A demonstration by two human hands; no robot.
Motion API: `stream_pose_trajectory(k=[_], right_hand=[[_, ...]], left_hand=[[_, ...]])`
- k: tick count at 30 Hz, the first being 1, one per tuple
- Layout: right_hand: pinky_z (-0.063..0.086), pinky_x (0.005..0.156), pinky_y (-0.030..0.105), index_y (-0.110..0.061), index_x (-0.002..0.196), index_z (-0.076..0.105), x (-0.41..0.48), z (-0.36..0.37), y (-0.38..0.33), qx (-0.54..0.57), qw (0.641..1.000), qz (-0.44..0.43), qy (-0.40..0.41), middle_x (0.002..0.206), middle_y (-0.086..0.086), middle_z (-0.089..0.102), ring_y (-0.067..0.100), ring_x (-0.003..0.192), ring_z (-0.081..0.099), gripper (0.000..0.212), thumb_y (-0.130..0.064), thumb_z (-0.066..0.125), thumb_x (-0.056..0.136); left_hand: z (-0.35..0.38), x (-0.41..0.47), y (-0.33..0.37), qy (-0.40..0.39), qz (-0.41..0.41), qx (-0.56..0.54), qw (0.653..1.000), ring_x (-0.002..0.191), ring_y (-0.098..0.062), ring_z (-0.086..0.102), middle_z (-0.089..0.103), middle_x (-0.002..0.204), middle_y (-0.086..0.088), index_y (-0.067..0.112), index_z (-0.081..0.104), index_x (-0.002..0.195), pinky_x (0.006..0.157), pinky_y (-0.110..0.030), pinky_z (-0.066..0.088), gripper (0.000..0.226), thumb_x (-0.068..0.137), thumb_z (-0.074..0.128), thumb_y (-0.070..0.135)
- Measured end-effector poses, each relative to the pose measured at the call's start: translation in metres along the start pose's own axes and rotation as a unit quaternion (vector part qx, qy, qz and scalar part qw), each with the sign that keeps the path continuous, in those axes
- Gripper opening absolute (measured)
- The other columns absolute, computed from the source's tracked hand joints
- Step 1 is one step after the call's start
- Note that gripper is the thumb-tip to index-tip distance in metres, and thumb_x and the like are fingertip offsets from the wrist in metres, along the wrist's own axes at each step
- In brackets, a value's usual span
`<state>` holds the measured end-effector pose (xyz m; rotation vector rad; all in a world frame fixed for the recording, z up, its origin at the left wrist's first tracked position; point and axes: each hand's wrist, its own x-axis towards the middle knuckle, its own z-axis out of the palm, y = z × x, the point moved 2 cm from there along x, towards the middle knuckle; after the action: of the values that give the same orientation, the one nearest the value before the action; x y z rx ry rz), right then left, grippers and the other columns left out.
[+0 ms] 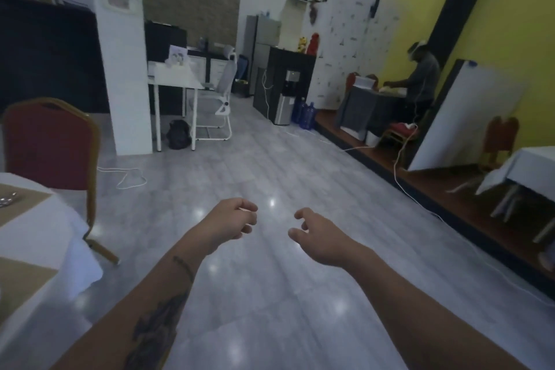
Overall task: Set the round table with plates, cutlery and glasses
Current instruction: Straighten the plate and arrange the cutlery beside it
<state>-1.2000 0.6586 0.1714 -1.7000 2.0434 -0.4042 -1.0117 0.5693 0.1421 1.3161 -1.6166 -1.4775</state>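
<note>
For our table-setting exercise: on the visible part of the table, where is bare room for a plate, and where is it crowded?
Bare: the near placemat, as far as visible, and the tablecloth strip between it and the far placemat. Crowded: the far placemat's left edge, where cutlery lies. A chair borders the far side.

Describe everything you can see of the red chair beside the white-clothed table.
The red chair stands upright at the left, on the far side of the white-clothed table. Its padded back looks like dark red fabric, edged by a gold-coloured metal frame that rises to a small peak. A gold leg slants down to the grey floor. The cloth hides its seat; whether they touch cannot be told.
</note>
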Motion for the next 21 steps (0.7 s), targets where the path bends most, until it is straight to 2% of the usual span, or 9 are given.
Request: stream_pose_trajectory(k=[4, 9, 14, 16, 19, 21], right_hand=[[0.041, 0.107, 0.039, -0.017, 0.148, 0.034, 0.088, -0.003, -0.014, -0.044, 0.998, -0.039, -0.033, 0.151, 0.01, 0.04, 0.024, 0.133, 0.046, 0.056, -0.04, 0.049, 0.1], [0.038, 0.107, 0.036, -0.017, 0.148, 0.033, 0.231, -0.002, -0.045, -0.095, 0.988, -0.096, -0.069, 0.151, 0.009, 0.039, 0.024, 0.134, 0.045, 0.057, -0.043, 0.049, 0.1], [0.038, 0.108, 0.037, -0.017, 0.148, 0.034, 0.359, 0.032, -0.089, -0.126, 0.966, -0.174, -0.141, 0.152, 0.009, 0.038, 0.024, 0.135, 0.044, 0.059, -0.045, 0.05, 0.098], [0.038, 0.108, 0.037, -0.017, 0.147, 0.035, 0.388, 0.036, -0.098, -0.142, 0.961, -0.188, -0.144, 0.151, 0.01, 0.04, 0.025, 0.134, 0.045, 0.059, -0.045, 0.051, 0.097], [0.038, 0.108, 0.035, -0.016, 0.146, 0.037, 0.454, 0.068, -0.141, -0.14, 0.938, -0.256, -0.189, 0.15, 0.011, 0.041, 0.024, 0.134, 0.045, 0.059, -0.044, 0.052, 0.097], [0.037, 0.107, 0.031, -0.015, 0.146, 0.037, 0.493, 0.09, -0.176, -0.147, 0.907, -0.317, -0.233, 0.15, 0.011, 0.041, 0.022, 0.134, 0.045, 0.058, -0.042, 0.052, 0.098]], left_hand=[[-0.033, 0.074, -0.009, 0.021, -0.034, -0.04, 0.998, 0.073, -0.015, 0.064, 0.069, 0.085, -0.002, 0.016, 0.066, 0.104, 0.065, -0.026, 0.048, 0.016, 0.088, 0.065, 0.013], [-0.099, 0.168, -0.014, 0.086, -0.065, -0.064, 0.992, 0.067, -0.016, 0.06, 0.065, 0.084, -0.006, 0.01, 0.065, 0.102, 0.058, -0.025, 0.042, 0.016, 0.087, 0.062, 0.006], [-0.156, 0.22, -0.039, 0.174, -0.117, -0.066, 0.976, 0.066, -0.014, 0.059, 0.063, 0.081, -0.003, 0.013, 0.064, 0.099, 0.058, -0.023, 0.043, 0.012, 0.088, 0.061, 0.007], [-0.168, 0.232, -0.05, 0.182, -0.14, -0.062, 0.971, 0.066, -0.013, 0.06, 0.063, 0.082, -0.002, 0.015, 0.064, 0.098, 0.058, -0.023, 0.044, 0.011, 0.088, 0.062, 0.01], [-0.203, 0.25, -0.074, 0.26, -0.176, -0.074, 0.947, 0.068, -0.014, 0.061, 0.064, 0.083, -0.004, 0.014, 0.064, 0.102, 0.056, -0.023, 0.045, 0.014, 0.088, 0.061, 0.012], [-0.224, 0.259, -0.088, 0.326, -0.204, -0.099, 0.918, 0.065, -0.014, 0.059, 0.066, 0.085, -0.007, 0.012, 0.064, 0.103, 0.054, -0.024, 0.044, 0.016, 0.087, 0.061, 0.012]])
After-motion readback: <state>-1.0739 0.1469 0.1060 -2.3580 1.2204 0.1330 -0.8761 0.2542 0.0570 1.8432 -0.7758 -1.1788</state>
